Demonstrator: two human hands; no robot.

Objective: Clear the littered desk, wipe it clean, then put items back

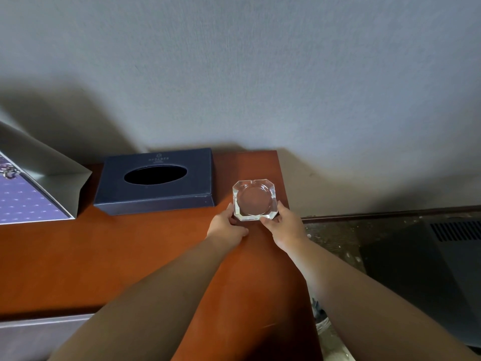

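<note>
We see the clear glass ashtray [254,200] near the far right corner of the reddish-brown desk [104,256], held between both hands at its near edge. We cannot tell whether its base rests on the wood or sits just above it. The left hand [226,225] grips the near left corner, thumb up against the side of the glass and the other fingers curled in under the near edge. The right hand [285,225] grips the near right corner the same way, fingers bent close round the glass. Both bare forearms reach in from the bottom of the view. The bowl of the ashtray looks clean to us.

Just to the left of the ashtray, apart from it, a dark blue tissue box [156,183] lies flat against the wall [234,74], its oval slot showing black. Further left stands a grey paper bag [49,178] with a purple patterned face, cut off by the frame's edge. Beyond the desk's right edge we see a speckled floor [338,230] and a dark cabinet [429,269] with a vent grille
</note>
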